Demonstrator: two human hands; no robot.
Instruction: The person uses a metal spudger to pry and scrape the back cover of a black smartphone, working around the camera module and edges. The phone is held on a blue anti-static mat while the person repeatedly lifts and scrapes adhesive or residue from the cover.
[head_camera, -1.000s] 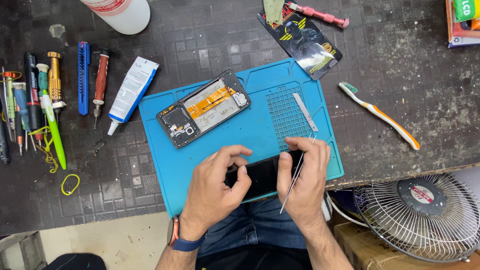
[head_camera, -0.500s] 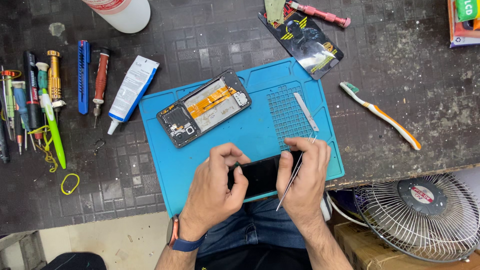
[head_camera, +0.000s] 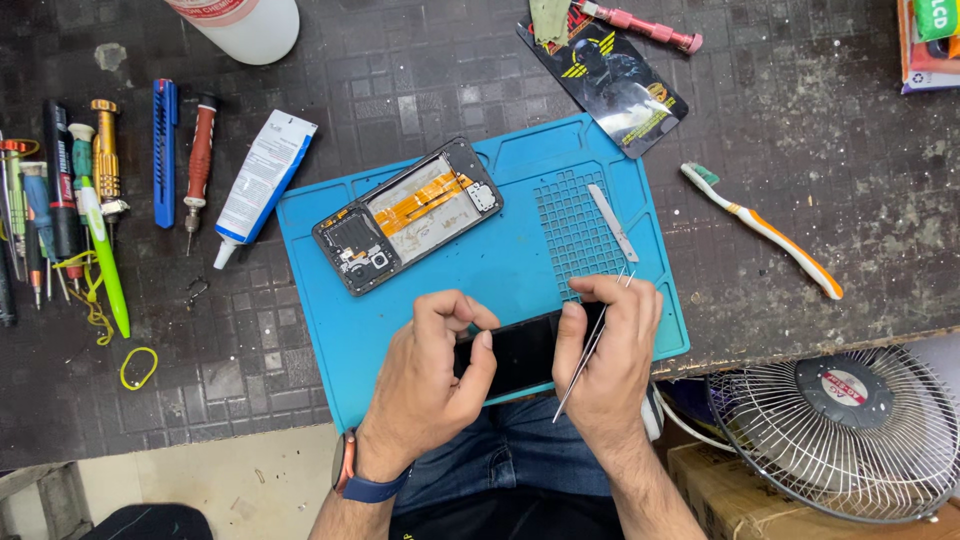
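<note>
Where the dark tiled surface (head_camera: 330, 380) ends at its near edge, both hands meet over a flat black glossy phone screen panel (head_camera: 520, 352). Left hand (head_camera: 425, 385): fingers curled, thumb pressed on the panel's left end, grip closed on it. Right hand (head_camera: 605, 355): pinches the panel's right end, and the same grip carries thin steel tweezers (head_camera: 583, 365), slanting down-left below the fingers with tips poking out above the knuckles. The panel sits over the near edge of a blue rubber repair mat (head_camera: 500, 270); cannot tell whether it rests on the mat or is lifted clear. A dark band with an orange edge is on the left wrist.

To the right, below the surface's edge: a round wire-guarded fan (head_camera: 835, 435).

Mid mat: an opened black phone body with an orange flex ribbon (head_camera: 408, 215), lying diagonal, well apart from the hands. A flat metal pry blade (head_camera: 612, 222) lies on the mat's gridded patch.

Left of the mat: a white glue tube (head_camera: 262, 185), then a row of screwdrivers and pens (head_camera: 100, 180), and a yellow rubber band (head_camera: 138, 367). Right of the mat: a white-and-orange toothbrush (head_camera: 765, 230).

Far edge: a white plastic bottle (head_camera: 245, 25), a dark printed phone back cover (head_camera: 610, 85), a pink-handled tool (head_camera: 640, 22).
</note>
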